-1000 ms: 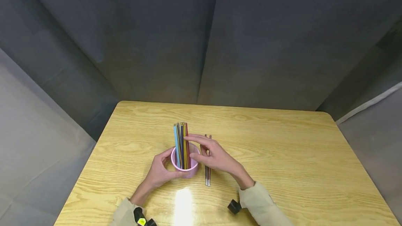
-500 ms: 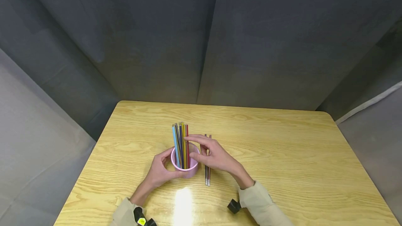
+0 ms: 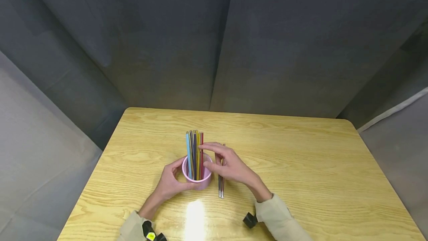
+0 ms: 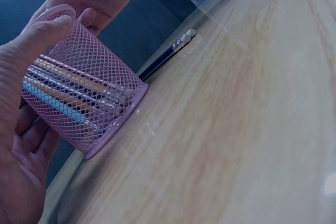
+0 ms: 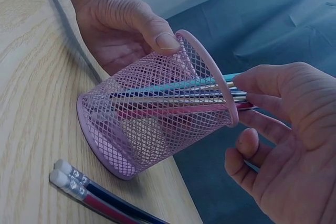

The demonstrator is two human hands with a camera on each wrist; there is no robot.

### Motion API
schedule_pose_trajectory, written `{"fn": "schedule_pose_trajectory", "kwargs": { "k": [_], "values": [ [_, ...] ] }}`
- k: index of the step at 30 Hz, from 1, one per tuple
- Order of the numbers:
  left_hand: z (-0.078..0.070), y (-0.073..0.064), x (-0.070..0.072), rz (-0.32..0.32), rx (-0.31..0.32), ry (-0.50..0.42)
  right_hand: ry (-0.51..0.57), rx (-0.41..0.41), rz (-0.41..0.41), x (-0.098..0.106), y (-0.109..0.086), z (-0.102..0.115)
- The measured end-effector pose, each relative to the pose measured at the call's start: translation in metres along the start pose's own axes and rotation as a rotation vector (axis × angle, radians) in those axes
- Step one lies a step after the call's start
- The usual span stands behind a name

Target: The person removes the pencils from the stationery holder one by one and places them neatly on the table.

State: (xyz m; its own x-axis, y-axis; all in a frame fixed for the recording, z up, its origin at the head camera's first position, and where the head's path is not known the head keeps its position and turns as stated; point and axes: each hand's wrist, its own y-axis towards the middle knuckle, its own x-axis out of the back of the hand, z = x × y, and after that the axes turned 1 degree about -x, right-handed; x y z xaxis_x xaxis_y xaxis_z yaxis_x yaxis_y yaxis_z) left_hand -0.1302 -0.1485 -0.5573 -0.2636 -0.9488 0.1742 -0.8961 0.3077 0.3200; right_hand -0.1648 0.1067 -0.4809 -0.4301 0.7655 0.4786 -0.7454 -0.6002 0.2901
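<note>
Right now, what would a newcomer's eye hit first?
The pink mesh cup, left of centre on the wooden table, bristling with colourful pencils. The left hand grips it and the right hand is at the pencils. Then two eraser-tipped pencils lying just right of the cup.

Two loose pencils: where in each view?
Head: loose pencils just below centre, partly hidden by the right hand.
Left wrist: pencils upper middle, partly behind the pink mesh pencil cup.
Right wrist: pencils bottom left, running off the frame.
Shared landmark: the cup, in all three.
</note>
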Motion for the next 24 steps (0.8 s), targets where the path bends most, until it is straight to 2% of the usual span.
{"fn": "schedule_pose_trajectory", "kwargs": {
  "k": [5,13,24],
  "values": [
    [0.0008,-0.0004,0.0004,0.0,-0.013,-0.001,0.001,0.007,-0.023,0.0029,-0.0008,0.0038],
    [-0.0017,-0.0005,0.001,-0.002,0.027,-0.01,-0.001,0.065,-0.055,0.0075,-0.0019,0.0087],
    [-0.0027,-0.0003,0.0,-0.002,0.033,-0.014,-0.027,0.091,-0.081,0.0084,-0.0018,0.0085]
  ]
}}
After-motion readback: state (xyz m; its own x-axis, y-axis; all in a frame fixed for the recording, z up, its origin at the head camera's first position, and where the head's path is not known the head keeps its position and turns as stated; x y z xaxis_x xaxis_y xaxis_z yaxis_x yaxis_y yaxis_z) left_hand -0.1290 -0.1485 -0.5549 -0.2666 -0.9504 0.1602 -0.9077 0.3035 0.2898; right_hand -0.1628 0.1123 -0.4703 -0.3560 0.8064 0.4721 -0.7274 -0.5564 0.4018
